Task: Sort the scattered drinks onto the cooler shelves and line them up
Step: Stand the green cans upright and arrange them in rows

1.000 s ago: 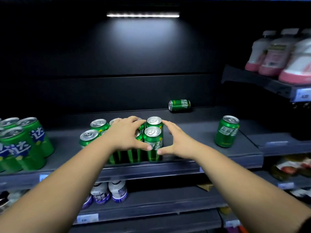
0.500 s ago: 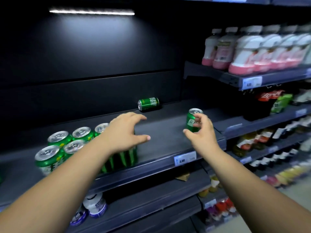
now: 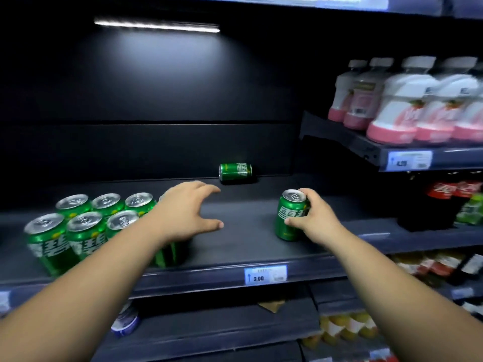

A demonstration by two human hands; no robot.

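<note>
shelf-edge price tag (image 3: pixel 265 275): 3.00 | upper shelf tag (image 3: pixel 409 161): digits blurred | green can (image 3: pixel 287 223): lettering blurred

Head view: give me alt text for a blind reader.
The right-hand grip holds an upright green can on a cooler shelf, while the left-hand grip hovers open beside grouped green cans; another can lies on its side at the back.

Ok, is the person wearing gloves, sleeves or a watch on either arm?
No. The left hand and right hand are bare: no gloves, rings or watch showing. The left forearm and right forearm are uncovered to the frame's edge; no sleeve is in view.
</note>
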